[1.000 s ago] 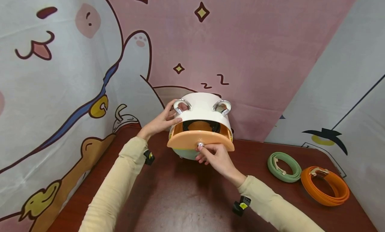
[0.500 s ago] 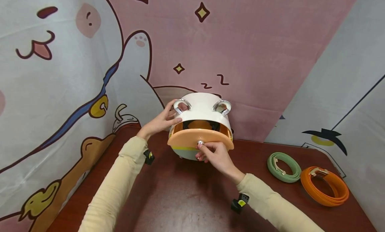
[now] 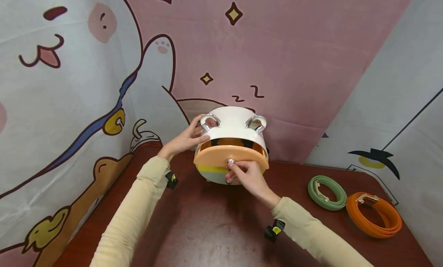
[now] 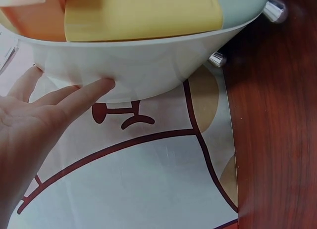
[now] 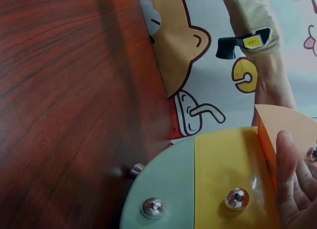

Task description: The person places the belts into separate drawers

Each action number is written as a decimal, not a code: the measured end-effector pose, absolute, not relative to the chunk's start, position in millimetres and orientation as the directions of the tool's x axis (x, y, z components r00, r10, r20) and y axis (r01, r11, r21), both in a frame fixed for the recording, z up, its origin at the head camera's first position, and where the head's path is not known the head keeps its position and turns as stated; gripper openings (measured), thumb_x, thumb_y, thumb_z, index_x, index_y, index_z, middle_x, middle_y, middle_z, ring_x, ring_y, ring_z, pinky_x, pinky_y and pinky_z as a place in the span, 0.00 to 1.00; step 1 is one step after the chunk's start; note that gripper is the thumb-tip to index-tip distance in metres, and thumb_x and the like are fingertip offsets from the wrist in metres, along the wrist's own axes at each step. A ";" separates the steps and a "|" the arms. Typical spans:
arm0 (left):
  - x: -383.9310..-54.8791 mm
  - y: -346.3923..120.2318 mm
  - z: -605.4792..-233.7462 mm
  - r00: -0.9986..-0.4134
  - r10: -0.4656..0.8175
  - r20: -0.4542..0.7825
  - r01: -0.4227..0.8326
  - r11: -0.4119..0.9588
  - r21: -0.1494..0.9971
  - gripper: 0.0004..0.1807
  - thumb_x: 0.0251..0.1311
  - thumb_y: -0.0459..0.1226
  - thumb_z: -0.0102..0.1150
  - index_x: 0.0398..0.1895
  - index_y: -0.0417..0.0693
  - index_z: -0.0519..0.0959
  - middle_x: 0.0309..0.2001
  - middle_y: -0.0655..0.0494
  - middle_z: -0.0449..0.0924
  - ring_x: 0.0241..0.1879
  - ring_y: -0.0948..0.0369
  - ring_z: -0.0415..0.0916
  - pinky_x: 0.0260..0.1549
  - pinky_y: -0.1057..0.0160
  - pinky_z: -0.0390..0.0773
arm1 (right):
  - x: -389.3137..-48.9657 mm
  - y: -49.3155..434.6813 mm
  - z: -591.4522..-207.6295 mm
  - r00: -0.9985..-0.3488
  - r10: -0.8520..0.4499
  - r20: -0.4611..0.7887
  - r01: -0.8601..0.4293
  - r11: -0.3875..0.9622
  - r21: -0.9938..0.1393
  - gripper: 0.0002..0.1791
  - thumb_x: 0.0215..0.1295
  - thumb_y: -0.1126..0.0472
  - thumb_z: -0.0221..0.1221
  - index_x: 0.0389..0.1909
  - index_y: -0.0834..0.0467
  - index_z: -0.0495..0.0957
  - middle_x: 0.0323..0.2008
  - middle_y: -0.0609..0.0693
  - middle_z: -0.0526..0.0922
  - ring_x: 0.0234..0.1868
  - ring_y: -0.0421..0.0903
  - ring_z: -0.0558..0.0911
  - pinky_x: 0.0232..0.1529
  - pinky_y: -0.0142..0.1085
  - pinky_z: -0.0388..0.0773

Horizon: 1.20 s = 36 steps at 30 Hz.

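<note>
A small white drawer cabinet (image 3: 232, 123) with silver ear-shaped loops stands at the back of the table. Its orange top drawer (image 3: 211, 156) sticks partly out, and a dark coiled item (image 3: 247, 143) shows inside. My right hand (image 3: 252, 179) pinches that drawer's round silver knob (image 3: 231, 161) between thumb and fingers. Below it, the yellow drawer (image 5: 223, 164) and the green drawer (image 5: 163, 189) are flush, each with its own knob. My left hand (image 3: 184, 142) rests on the cabinet's left side, straight fingertips touching the white shell in the left wrist view, thumb near the front rim.
A coiled green belt (image 3: 313, 188) and a coiled orange belt (image 3: 349, 209) lie on the right of the reddish-brown table (image 3: 207, 228). A cartoon-printed cloth (image 3: 283, 67) hangs right behind the cabinet and on both sides.
The orange drawer has slid further into the cabinet, narrowing the gap above it. My right hand has moved forward with the knob; my left hand has stayed in place.
</note>
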<state>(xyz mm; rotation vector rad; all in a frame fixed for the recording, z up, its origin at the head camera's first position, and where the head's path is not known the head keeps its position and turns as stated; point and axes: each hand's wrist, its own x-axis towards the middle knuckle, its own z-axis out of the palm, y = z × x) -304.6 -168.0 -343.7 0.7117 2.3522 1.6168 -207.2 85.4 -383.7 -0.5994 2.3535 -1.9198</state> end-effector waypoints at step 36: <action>-307.1 -168.0 -344.1 -0.859 0.495 0.130 0.297 0.275 0.914 0.44 0.68 0.38 0.57 0.76 0.64 0.40 0.74 0.43 0.49 0.69 0.42 0.52 0.54 0.44 0.70 | -228.6 83.9 -382.3 -0.935 -0.276 0.222 -0.273 0.165 -0.948 0.18 0.72 0.59 0.55 0.42 0.72 0.82 0.26 0.59 0.85 0.27 0.54 0.85 0.27 0.45 0.82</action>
